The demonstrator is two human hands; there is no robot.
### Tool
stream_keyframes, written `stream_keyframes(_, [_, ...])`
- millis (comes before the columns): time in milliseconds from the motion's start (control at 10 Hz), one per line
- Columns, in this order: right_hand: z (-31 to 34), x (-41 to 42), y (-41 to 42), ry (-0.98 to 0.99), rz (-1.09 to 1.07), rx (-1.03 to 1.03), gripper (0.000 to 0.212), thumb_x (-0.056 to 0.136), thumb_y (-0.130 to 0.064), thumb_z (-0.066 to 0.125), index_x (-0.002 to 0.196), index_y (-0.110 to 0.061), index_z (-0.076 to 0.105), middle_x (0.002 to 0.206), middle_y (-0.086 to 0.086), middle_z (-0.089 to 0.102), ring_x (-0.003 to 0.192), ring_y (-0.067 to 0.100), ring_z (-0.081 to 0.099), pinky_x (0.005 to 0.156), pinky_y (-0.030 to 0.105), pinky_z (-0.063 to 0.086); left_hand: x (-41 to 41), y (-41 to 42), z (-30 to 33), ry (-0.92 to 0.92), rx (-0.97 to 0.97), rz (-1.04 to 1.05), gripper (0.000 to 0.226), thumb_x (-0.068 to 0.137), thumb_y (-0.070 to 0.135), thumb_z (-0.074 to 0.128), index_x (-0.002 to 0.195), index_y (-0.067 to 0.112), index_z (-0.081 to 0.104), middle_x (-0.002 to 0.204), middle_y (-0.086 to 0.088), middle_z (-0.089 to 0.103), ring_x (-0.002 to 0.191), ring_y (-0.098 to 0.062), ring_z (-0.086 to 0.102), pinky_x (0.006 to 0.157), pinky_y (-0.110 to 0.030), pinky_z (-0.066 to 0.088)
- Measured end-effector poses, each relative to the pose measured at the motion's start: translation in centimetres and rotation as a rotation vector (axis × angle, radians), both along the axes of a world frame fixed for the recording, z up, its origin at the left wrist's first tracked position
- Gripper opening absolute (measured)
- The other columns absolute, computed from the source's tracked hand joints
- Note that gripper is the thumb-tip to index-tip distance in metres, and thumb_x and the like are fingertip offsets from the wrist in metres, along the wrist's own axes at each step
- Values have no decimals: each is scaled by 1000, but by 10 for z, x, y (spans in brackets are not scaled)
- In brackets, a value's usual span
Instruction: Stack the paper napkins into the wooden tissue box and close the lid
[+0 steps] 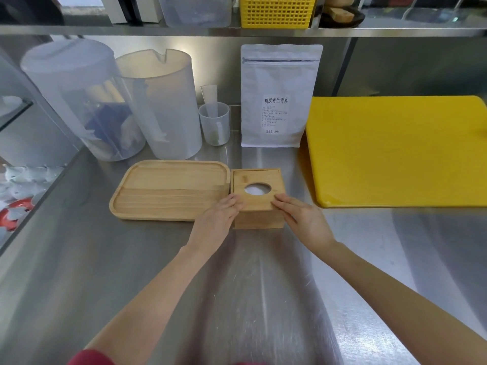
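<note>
The wooden tissue box (257, 204) stands on the steel counter (131, 259), roughly in the middle of the scene, with its lid (257, 192) lying flat across the top. Through the round hole in the lid the white paper napkins (255, 189) show inside. The left hand (218, 219) rests against the box's near left corner, fingers loosely extended with their tips on the lid's edge, not closed around anything. The right hand (303, 219) mirrors it at the near right corner, fingers spread flat and touching the lid's near right edge, also gripping nothing. Just left of the box, touching or nearly touching it, lies a bare wooden tray (168, 191). To the right, a yellow cutting board (395, 151) sits on the counter, apart from the box. Farther back stand a white zip pouch (279, 96) with printed text, a small clear cup (214, 123), and two large translucent pitchers (163, 106). A yellow basket (276, 11) sits on the shelf above.
</note>
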State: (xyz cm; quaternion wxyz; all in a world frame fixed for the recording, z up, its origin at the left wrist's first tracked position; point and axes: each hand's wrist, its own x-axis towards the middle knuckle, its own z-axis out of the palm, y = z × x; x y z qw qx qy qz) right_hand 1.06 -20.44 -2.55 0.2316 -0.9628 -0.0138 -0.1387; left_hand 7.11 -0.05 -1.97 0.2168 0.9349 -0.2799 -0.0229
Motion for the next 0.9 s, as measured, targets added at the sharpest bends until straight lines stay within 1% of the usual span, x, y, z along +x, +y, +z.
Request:
stream_keyframes(200, [0,-1,3,-16,-11,-10,28,84,-7,61,110,-11,70,120,8,68,110,26,65,94,41,52,-1,0,2,6,9,-6,39,99,19,35,136,26,47,150,11,38,141,-1,27,108,-18,29])
stream_keyframes(300, [1,-2,4,-32,-14,-10,28,83,-7,60,108,-9,71,118,9,69,108,27,66,91,44,53,0,0,2,10,-6,-7,39,99,18,36,136,26,48,150,10,39,141,-2,28,109,-21,30])
stream_keyframes(400, [2,-3,6,-7,-23,-10,27,85,-7,60,110,-10,70,120,9,68,111,27,65,94,44,53,1,1,4,28,-19,-8,38,99,18,37,134,24,50,149,8,41,141,-3,30,108,-24,32])
stream_keyframes(500, [5,-3,7,33,-20,-3,28,88,-9,58,114,-12,67,125,7,65,116,25,62,98,39,49,2,0,7,28,-7,-15,37,98,18,39,133,22,52,148,7,42,140,-5,32,109,-24,32])
stream_keyframes(600, [17,-2,8,127,-20,-35,31,94,-17,50,122,-17,62,135,0,58,124,19,55,103,33,46,6,0,14,48,26,-29,37,97,15,41,132,19,53,147,3,45,138,-10,37,110,-24,30])
stream_keyframes(700, [26,0,9,214,-31,-95,32,96,-23,46,123,-19,61,134,0,59,122,19,56,100,32,47,10,-2,22,113,53,-47,38,96,15,42,132,17,53,145,0,48,135,-15,43,108,-25,32])
stream_keyframes(800, [48,10,13,330,-34,-223,34,97,-30,38,118,-20,63,118,6,69,105,26,63,85,36,53,17,-6,39,192,95,-57,40,95,19,44,135,14,49,137,-7,56,124,-23,52,101,-26,37])
stream_keyframes(900, [64,22,16,430,-7,-306,36,97,-31,35,119,-18,61,116,9,68,104,28,62,85,37,50,26,-9,52,240,158,-46,43,95,21,43,138,13,45,139,-9,53,128,-25,48,104,-29,35])
